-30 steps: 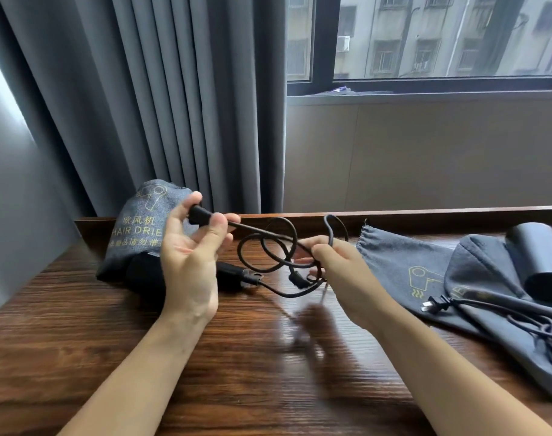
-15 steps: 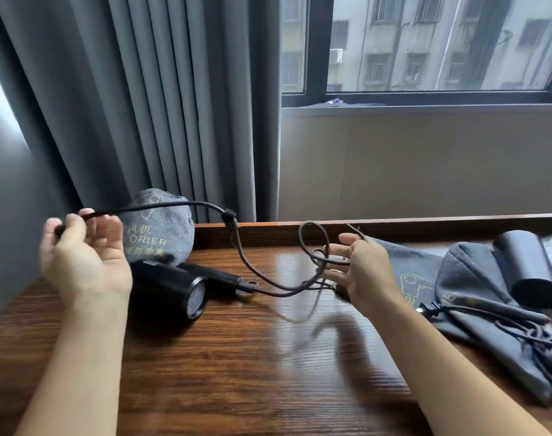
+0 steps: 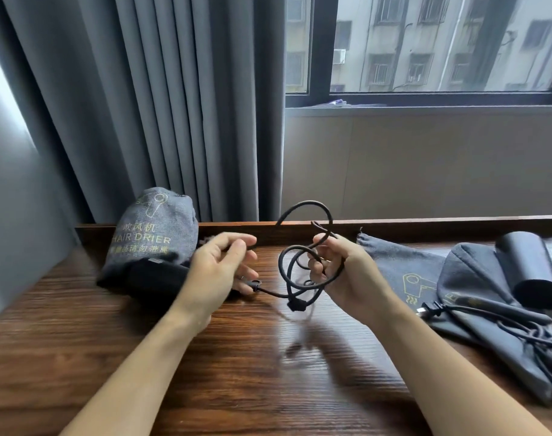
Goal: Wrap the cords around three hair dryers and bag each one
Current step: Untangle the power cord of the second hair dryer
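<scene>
Your right hand [image 3: 340, 275], right of the frame's centre, holds a black cord [image 3: 303, 247] gathered into loose coils, its fingers [image 3: 315, 265] curled through the loops. Your left hand [image 3: 218, 272], left of centre, has its fingers partly curled, with thumb and forefinger pinching the cord's free run near its end, just above the wooden bench [image 3: 268, 372]. One large loop stands up above your right hand, and a small dark fitting on the cord hangs below the coils. The cord leads left to a black hair dryer [image 3: 158, 275] lying on the bench behind your left hand, in front of a filled grey bag printed "HAIR DRIER" [image 3: 155, 228]. At the right edge of the frame a second hair dryer [image 3: 532, 272] lies on empty grey bags [image 3: 400, 269], its cord still loose. To do this step well, keep each loop about the same size and lay it flat against the last. Feed slack evenly with your left hand so the cord does not twist, and keep the coils pinned firmly, since the raised loop looks likely to spring free.
</scene>
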`<state>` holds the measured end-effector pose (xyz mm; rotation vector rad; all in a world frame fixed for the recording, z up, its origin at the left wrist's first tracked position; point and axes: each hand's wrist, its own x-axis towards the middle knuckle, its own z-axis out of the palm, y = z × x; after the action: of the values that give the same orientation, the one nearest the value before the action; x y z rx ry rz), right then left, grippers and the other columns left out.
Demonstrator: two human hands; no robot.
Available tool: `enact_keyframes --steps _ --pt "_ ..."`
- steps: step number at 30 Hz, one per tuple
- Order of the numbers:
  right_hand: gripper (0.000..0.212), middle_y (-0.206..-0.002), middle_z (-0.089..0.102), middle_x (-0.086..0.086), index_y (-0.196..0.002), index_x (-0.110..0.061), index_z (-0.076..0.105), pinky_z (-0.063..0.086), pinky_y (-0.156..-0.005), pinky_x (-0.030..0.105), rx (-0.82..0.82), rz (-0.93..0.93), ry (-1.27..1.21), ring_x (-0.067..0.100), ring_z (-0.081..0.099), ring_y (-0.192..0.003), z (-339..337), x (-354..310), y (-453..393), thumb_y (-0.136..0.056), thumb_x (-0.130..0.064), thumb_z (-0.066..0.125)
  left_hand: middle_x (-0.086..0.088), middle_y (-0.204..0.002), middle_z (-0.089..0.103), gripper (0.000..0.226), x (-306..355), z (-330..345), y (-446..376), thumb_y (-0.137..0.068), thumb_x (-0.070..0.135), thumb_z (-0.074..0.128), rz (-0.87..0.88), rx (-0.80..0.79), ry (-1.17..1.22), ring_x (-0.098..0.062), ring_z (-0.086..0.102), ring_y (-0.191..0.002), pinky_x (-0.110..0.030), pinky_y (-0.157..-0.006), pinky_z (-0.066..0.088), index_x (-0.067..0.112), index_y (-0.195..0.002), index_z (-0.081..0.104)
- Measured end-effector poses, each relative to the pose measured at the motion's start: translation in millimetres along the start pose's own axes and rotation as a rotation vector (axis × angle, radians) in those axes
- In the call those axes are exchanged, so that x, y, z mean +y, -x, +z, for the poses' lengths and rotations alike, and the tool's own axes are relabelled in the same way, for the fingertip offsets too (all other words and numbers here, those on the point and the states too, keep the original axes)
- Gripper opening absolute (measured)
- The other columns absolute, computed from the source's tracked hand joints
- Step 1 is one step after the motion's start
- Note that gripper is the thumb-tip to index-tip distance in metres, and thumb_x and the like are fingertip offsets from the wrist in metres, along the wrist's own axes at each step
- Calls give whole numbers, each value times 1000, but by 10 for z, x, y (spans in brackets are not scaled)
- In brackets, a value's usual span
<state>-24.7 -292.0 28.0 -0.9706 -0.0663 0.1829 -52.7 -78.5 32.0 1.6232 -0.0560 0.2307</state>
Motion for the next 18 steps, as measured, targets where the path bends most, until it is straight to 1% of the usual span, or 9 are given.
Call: enact_keyframes --steps 2,4,6,8,11,14,15,16,18 --pt "6 -73 54 6 -93 -11 61 38 -54 23 -70 16 -34 18 47 -61 11 -5 32 -92 -11 55 -12 -104 72 18 -56 61 27 -108 20 51 -22 -73 -83 -20 73 -73 -35 -58 62 19 -122 63" --pt "8 -72 51 5 -93 -11 60 36 -55 24 -128 36 -75 19 47 -61 25 -11 54 -90 -14 54 -10 -102 74 16 -106 93 38 -108 27 53 -53 -120 -174 -22 74 -73 -39 -57 62 24 -122 59" --pt "9 -71 50 4 -92 -11 58 32 -55 26 -145 37 -117 18 47 -60 33 -30 53 -93 -13 49 -9 -90 77 15 -135 103 45 -108 34 51 -69 -120 -240 -24 69 -59 -35 -47 55 24 -115 59" --pt "6 -74 53 7 -91 -11 57 31 -56 27 -107 26 -154 18 46 -60 20 -72 38 -93 -12 51 -8 -72 75 23 -140 81 55 -109 38 47 -46 -110 -370 -20 57 -43 -27 -41 45 21 -106 63" --pt "9 -76 55 10 -91 -8 59 34 -56 26 -38 0 -200 20 48 -63 -42 -140 14 -94 -12 51 -7 -52 66 39 -92 27 108 -106 49 49 -21 -206 -574 -16 54 -41 -29 -55 54 21 -93 71" --pt "13 -78 56 11 -93 -6 60 35 -55 28 -26 -27 -208 22 52 -62 -73 -159 0 -87 -17 56 -3 -47 62 57 -31 46 180 -98 64 52 -35 -309 -673 -12 58 -45 -36 -69 58 16 -77 73" --pt "16 -79 56 12 -93 -6 61 34 -56 29 -38 -29 -210 22 52 -63 -81 -153 -4 -84 -19 57 -3 -46 60 63 -40 73 190 -96 69 50 5 -280 -710 -12 58 -45 -36 -69 57 16 -68 70" --pt "20 -81 56 12 -94 -5 62 34 -57 30 -58 -25 -215 23 53 -65 -92 -145 -7 -83 -21 57 -2 -45 58 69 -70 92 187 -95 72 49 100 -191 -766 -12 56 -45 -37 -65 55 15 -59 65" --pt "29 -86 58 15 -97 -2 65 36 -59 32 -124 -7 -233 25 54 -70 -113 -136 -1 -83 -25 55 1 -43 49 72 -150 90 159 -97 69 50 405 103 -833 -15 52 -45 -38 -53 48 15 -50 51"
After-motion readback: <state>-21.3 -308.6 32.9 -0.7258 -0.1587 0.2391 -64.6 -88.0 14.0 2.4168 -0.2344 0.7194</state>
